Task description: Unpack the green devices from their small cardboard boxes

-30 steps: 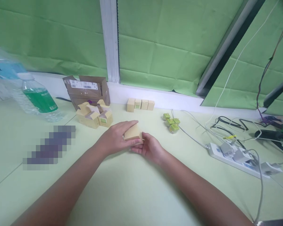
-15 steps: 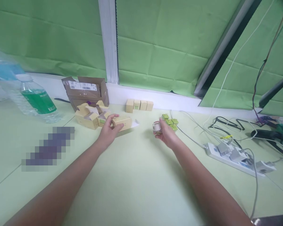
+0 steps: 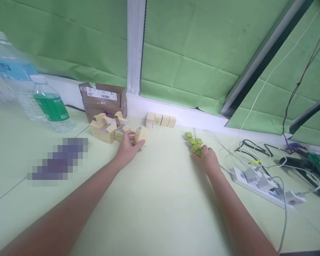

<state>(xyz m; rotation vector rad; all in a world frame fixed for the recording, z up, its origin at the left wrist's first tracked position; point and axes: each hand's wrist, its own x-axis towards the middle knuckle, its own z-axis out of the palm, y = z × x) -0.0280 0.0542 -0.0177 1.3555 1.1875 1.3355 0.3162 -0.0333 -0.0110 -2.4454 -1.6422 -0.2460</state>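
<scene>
While gripping cream box (image 3: 142, 136) w/ L hand (image 3: 127, 149), fingers wrapped round it; R hand (image 3: 208, 160) on green cubes (image 3: 194, 144), fingers curled, grip unclear.

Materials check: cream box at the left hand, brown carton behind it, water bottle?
The cream box at the left hand looks like matte paperboard: flat faces, crisp folded edges. The brown carton is probably cardboard: dull surface, creased flaps, stuck-on barcode label; fluting can't be seen. The water bottle looks like glossy clear plastic: see-through, ribbed wall.
</scene>
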